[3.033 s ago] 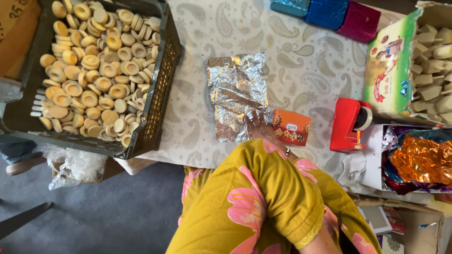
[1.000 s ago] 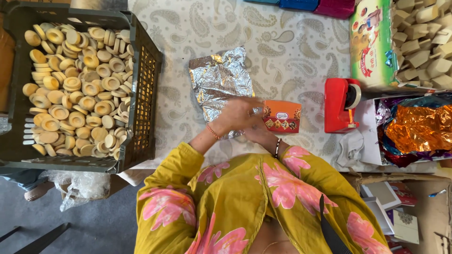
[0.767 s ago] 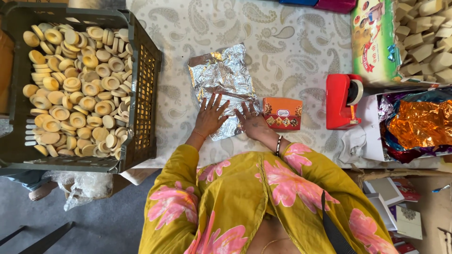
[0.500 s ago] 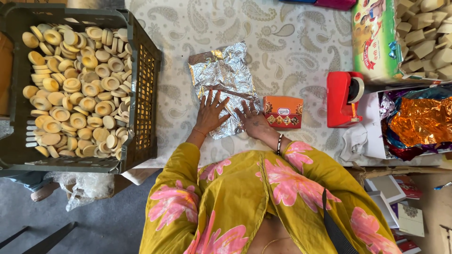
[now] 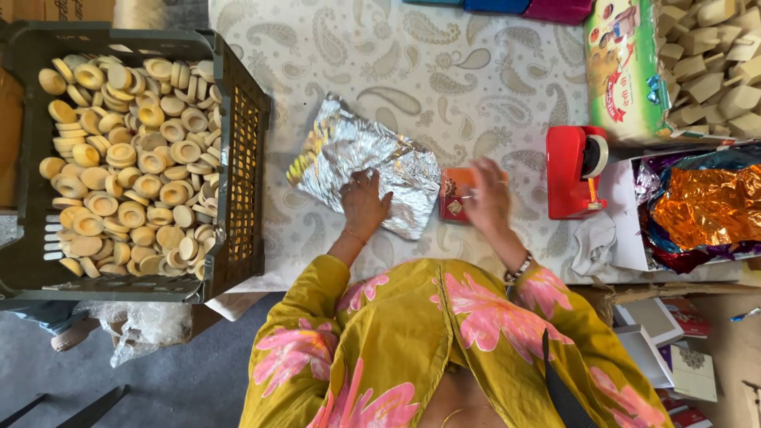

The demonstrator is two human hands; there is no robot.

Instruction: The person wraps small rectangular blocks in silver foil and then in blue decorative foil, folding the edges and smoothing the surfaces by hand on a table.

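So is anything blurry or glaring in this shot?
Head view: the right hand is smeared by motion blur over the small orange box; the left hand is sharp on the crinkled silver foil, which throws bright glints; lighting is otherwise soft and even.

A small packing workshop: crate of discs [image 5: 127,158], foil wrappers [image 5: 705,202], tape dispenser [image 5: 572,170].
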